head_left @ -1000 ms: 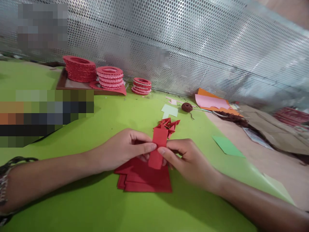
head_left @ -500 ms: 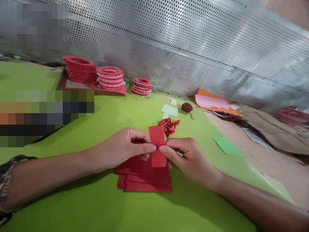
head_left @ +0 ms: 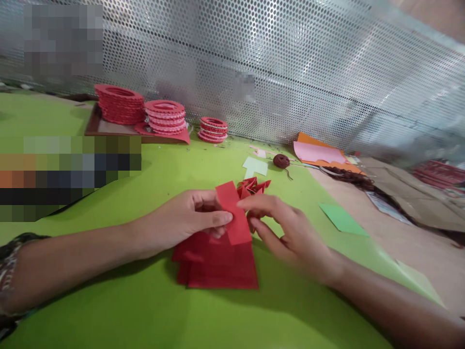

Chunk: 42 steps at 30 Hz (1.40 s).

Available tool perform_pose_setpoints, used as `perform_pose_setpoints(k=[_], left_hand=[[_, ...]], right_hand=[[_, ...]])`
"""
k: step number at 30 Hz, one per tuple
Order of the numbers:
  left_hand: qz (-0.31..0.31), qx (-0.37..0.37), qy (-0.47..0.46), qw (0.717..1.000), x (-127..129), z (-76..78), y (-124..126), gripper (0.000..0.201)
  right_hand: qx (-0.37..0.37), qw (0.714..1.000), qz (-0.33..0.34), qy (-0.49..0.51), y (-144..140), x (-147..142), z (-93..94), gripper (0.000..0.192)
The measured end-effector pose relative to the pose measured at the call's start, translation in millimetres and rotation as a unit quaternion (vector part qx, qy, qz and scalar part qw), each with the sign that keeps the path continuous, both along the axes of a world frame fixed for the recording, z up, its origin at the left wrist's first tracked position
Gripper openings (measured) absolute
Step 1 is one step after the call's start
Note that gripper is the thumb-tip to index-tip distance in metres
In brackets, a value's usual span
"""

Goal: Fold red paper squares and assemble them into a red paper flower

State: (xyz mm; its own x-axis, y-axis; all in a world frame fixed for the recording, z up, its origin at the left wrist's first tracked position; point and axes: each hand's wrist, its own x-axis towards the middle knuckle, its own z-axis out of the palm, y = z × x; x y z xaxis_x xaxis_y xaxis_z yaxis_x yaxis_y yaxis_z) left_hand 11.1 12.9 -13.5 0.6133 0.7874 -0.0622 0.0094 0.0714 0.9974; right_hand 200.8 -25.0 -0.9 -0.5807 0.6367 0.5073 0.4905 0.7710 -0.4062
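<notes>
A folded red paper strip (head_left: pixel 234 213) is pinched between the thumb and fingers of my left hand (head_left: pixel 189 220), tilted to the left. My right hand (head_left: pixel 286 230) is beside it with its fingers spread, the index fingertip touching the strip's right edge. Under both hands lies a small stack of red paper sheets (head_left: pixel 218 264) on the green table cover (head_left: pixel 145 310). Just beyond the strip sits a little pile of folded red paper pieces (head_left: pixel 254 186).
Stacks of red scalloped paper rings (head_left: pixel 119 103) (head_left: pixel 165 116) (head_left: pixel 213 129) stand at the back before a perforated metal screen (head_left: pixel 290 72). A brown thread ball (head_left: pixel 281 161), pale green paper (head_left: pixel 255 166), pink and orange sheets (head_left: pixel 317 153), a green scrap (head_left: pixel 341 219) and brown paper (head_left: pixel 410 196) lie to the right.
The red strip has tilted left and now stays in my left hand alone. My right hand has let go of its pinch and opened its fingers beside the strip.
</notes>
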Motion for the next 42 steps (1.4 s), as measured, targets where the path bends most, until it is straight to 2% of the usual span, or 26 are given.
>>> perform_pose_setpoints(k=[2,4,7,10,13,22,27,33,38,42], left_hand=[[-0.010,-0.010,-0.005,1.000,0.3,1.0,-1.0,0.007],[-0.026,-0.018,0.004,0.999,0.6,2.3,-2.6,0.005],[-0.045,-0.020,0.022,0.999,0.7,4.2,-5.5,0.005],[-0.016,0.015,0.041,0.999,0.1,6.0,-7.0,0.008],[-0.007,0.063,0.074,0.995,-0.5,6.7,-7.0,0.017],[0.000,0.127,0.101,0.987,3.2,5.1,-11.8,0.021],[-0.023,0.138,0.095,0.986,4.2,4.2,-15.0,0.026],[-0.040,0.114,0.095,0.988,3.5,4.2,-13.9,0.019],[-0.017,0.146,0.112,0.983,3.4,5.0,-11.8,0.019],[-0.029,0.182,0.124,0.975,3.6,4.8,-11.4,0.023]], right_hand=[[0.041,0.999,0.023,-0.021,1.4,1.6,1.1,0.028],[0.038,0.999,0.028,-0.017,1.9,1.9,3.5,0.021],[-0.032,0.999,0.014,-0.001,1.6,1.2,8.5,0.010],[-0.104,0.994,0.019,0.010,1.1,1.0,11.4,0.008],[-0.127,0.991,0.030,0.014,0.6,1.0,10.7,0.011],[-0.063,0.996,-0.051,-0.038,-0.3,-2.6,5.8,0.018],[-0.037,0.995,-0.079,-0.052,-0.9,-3.8,3.5,0.020],[0.013,0.995,-0.072,-0.067,-0.5,-4.6,2.4,0.020],[0.041,0.995,-0.045,-0.077,-0.2,-4.3,0.1,0.020],[0.039,0.994,-0.057,-0.089,-0.5,-4.1,-1.5,0.020]])
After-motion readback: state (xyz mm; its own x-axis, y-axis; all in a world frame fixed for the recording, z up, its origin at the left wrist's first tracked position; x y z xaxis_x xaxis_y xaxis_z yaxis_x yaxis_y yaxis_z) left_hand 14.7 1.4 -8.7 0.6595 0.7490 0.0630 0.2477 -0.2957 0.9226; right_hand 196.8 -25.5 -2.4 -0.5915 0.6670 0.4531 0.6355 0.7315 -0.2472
